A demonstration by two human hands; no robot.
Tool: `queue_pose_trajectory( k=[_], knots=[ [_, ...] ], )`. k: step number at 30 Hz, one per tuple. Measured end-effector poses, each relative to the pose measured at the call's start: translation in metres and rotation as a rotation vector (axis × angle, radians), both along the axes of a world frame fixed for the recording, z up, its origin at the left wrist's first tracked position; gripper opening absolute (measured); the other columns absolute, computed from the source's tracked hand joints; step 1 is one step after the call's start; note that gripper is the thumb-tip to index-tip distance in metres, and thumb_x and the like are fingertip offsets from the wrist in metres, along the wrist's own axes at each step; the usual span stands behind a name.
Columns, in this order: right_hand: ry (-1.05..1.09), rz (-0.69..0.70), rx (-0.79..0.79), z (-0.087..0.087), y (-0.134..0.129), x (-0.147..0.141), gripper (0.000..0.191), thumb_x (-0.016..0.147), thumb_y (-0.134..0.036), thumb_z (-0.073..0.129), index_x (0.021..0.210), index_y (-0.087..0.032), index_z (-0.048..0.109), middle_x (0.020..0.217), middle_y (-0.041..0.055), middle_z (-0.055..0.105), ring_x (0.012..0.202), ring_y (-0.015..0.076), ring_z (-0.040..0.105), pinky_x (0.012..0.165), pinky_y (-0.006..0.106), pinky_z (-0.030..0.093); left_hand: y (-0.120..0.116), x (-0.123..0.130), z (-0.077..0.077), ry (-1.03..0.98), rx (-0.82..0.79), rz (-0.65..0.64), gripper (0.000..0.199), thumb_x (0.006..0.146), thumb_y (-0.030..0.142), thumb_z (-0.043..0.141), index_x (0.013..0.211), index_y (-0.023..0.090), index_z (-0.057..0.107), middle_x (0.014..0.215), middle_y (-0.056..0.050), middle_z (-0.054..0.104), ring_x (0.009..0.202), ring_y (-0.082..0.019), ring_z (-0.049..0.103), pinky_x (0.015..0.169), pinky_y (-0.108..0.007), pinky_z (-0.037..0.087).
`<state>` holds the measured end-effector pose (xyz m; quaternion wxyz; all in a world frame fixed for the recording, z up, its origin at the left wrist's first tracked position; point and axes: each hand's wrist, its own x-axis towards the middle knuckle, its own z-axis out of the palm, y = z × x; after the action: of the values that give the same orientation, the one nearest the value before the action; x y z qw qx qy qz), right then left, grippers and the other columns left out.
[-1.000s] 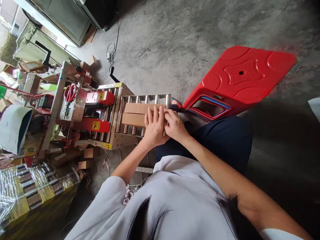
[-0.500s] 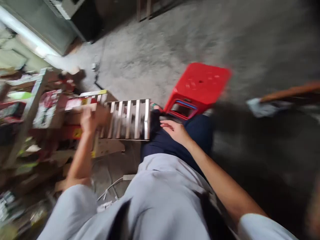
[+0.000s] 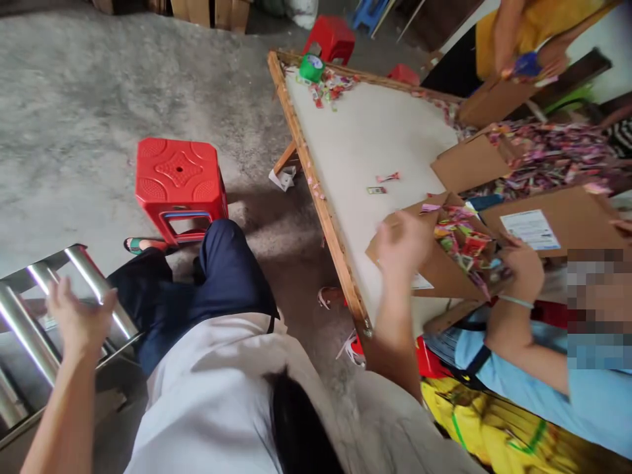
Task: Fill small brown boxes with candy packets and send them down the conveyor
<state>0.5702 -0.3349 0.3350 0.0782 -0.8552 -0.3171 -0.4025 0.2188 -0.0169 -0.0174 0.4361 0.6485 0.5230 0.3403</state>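
Observation:
My left hand [image 3: 79,319] is over a metal roller conveyor [image 3: 37,329] at the left, its fingers spread and nothing in them. Out over the table, my right hand [image 3: 405,243] is at the near side of an open cardboard box [image 3: 439,273]. Motion blurs its fingers, so whether they grip the box flap cannot be made out. Small wrapped packets [image 3: 464,237] in bright colours fill the box. On the box's other side is a co-worker's hand [image 3: 526,263], a band on its wrist.
A wood-edged white table [image 3: 345,151] carries a green tape roll [image 3: 312,68], loose packets and a large packet heap [image 3: 557,158]. A red stool [image 3: 178,174] stands before my knees. Another person's hands [image 3: 548,62] work at the far right. Yellow sacks [image 3: 484,421] lie below the co-worker.
My view has swung right, bringing the table, boxes and co-workers into sight. My right hand has gone from above my lap to the cardboard box. My left hand remains by the conveyor, fingers now spread.

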Motion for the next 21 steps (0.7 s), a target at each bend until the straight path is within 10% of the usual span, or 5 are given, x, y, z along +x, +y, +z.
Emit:
queue_pose_trajectory(
  k=[3,7,12,21],
  knots=[
    [-0.087,-0.391,0.07,0.038,-0.067,0.039,0.029,0.076,-0.042,0.074,0.096,-0.022,0.066,0.104,0.0222,0.065,0.107,0.0449,0.059,0.088,0.066,0.04,0.006,0.019,-0.022,-0.036,0.212,-0.052,0.097,0.071,0.051,0.074,0.152,0.043,0.023,0.168,0.008,0.016,0.153,-0.031,0.022,0.126,-0.055,0.025],
    [0.045,-0.552,0.02,0.027,-0.107,0.059,0.03,0.06,-0.02,0.08,0.063,-0.025,0.05,0.08,0.0174,0.063,0.087,0.04,0.061,0.075,0.056,0.042,0.005,0.057,-0.03,-0.145,0.048,-0.052,0.091,0.067,0.051,0.074,0.148,0.031,0.037,0.158,-0.006,0.037,0.126,-0.032,0.058,0.105,-0.056,0.051],
    [-0.061,-0.32,-0.034,0.014,-0.085,0.02,0.022,0.069,-0.026,0.074,0.067,-0.026,0.052,0.079,0.0134,0.062,0.084,0.0376,0.059,0.078,0.056,0.042,-0.026,0.109,-0.011,-0.33,-0.138,-0.305,0.072,0.065,0.049,0.078,0.13,0.022,0.059,0.129,-0.013,0.063,0.11,-0.034,0.066,0.092,-0.056,0.056],
    [-0.045,0.363,-0.481,-0.002,0.045,-0.122,0.02,0.094,-0.027,0.053,0.077,-0.025,0.063,0.076,0.0057,0.06,0.082,0.026,0.057,0.078,0.042,0.042,-0.085,0.186,0.106,-0.861,-0.824,-0.663,0.072,0.079,0.075,0.06,0.126,0.021,0.063,0.127,-0.019,0.066,0.106,-0.031,0.07,0.083,-0.045,0.059]
  ],
)
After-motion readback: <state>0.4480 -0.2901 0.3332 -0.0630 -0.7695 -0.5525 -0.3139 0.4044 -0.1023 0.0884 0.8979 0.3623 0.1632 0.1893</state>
